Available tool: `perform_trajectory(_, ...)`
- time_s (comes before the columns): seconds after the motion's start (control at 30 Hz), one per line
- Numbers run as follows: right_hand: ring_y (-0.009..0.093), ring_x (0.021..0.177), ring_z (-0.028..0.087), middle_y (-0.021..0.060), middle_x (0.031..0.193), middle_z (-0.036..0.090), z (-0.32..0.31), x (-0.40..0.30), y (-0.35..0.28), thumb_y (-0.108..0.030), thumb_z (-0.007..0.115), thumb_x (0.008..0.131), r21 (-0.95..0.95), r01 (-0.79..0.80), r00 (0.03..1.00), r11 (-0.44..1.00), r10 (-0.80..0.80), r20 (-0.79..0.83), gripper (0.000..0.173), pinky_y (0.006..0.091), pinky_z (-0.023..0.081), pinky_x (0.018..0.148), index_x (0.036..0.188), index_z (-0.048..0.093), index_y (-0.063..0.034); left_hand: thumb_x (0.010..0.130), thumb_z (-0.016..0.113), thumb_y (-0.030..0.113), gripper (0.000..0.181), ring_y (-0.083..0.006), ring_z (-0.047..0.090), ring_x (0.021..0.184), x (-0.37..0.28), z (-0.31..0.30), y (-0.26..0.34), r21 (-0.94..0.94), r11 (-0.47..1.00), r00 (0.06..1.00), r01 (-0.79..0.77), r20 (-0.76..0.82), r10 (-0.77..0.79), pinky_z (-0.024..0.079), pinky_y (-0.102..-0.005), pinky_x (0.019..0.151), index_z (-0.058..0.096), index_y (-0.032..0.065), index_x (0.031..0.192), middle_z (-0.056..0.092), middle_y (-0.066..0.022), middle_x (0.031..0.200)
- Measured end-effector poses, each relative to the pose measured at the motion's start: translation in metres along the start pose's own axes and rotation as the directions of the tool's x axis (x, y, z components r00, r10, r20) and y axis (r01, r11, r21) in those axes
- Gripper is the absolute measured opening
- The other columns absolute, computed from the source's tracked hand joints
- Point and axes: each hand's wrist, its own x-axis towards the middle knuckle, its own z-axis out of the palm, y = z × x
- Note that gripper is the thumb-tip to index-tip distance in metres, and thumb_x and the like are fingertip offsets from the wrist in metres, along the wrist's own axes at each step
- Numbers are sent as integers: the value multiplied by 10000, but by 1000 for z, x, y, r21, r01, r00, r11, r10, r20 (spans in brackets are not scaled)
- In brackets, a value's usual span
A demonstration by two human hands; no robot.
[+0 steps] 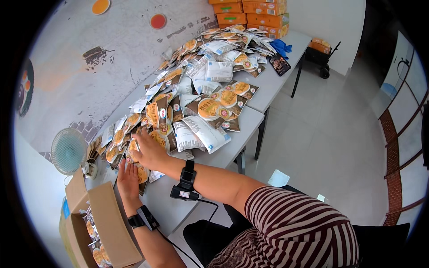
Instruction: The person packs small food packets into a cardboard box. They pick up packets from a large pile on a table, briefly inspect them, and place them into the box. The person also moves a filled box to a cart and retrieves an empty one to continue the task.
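Note:
Soft milk pouches (155,113), brown with orange bowl pictures on one face and white with print on the other, lie heaped along a table. My right hand (149,150) reaches over the near end of the heap, thumb and fingers apart, against the upper part of a row of pouches (132,146). Lower down, my left hand (128,181) rests its extended fingers at that row's near side, beside a pouch (142,173). No pouch shows gripped in either hand. An opened cardboard box (112,224) stands below my left hand, with several pouches (97,253) inside.
A small fan (68,151) stands by the wall, left of the heap. Orange cartons (266,18) are stacked at the far end, near a blue cloth (281,48) and a phone (280,64). A cart (316,53) with a carton stands on the floor. Cables trail from both wrist straps.

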Motion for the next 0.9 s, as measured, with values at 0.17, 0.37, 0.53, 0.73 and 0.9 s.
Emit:
perform_trajectory(0.17,392,1013,514,259,1215,404,11,-1,14,-217,563,843,-164,146,982,976,-163,-97,314,420,440,842,1085,513,-24,919,518,278,442,-189,465,1112,-8,6,-1,0,1000,1000,-9,24,9,365,-313,998,430,9,1260,480,-98,1179)
perform_trajectory(0.37,324,773,541,138,907,527,10,-4,6,-159,566,826,-103,90,995,991,-93,-28,135,411,449,683,893,511,-56,927,499,275,434,-187,456,1138,-14,1,3,17,1000,1000,-4,-15,4,367,-313,992,431,1,1257,482,-107,1212)
perform_trajectory(0.53,313,775,550,106,795,557,16,-2,13,-128,565,817,-31,179,983,983,-180,-40,102,409,448,676,864,515,-52,921,509,277,431,-195,461,1130,-10,-2,3,0,1000,997,1,-75,-1,370,-322,985,442,1,1246,487,-113,1209)
perform_trajectory(0.73,279,786,575,96,830,585,15,-3,7,-96,549,825,136,212,977,968,-212,-16,72,370,458,668,873,541,-42,906,539,296,402,-221,487,1082,-13,3,8,-5,999,991,38,-131,-38,399,-335,940,477,14,1185,513,-135,1127)
perform_trajectory(0.9,279,736,580,110,860,574,9,-10,-17,-85,521,842,312,357,931,881,-363,-42,91,360,464,641,905,569,-40,919,498,357,401,-242,566,984,-7,-21,13,-29,995,994,95,-58,-96,461,-330,865,507,20,1135,557,-155,1086)
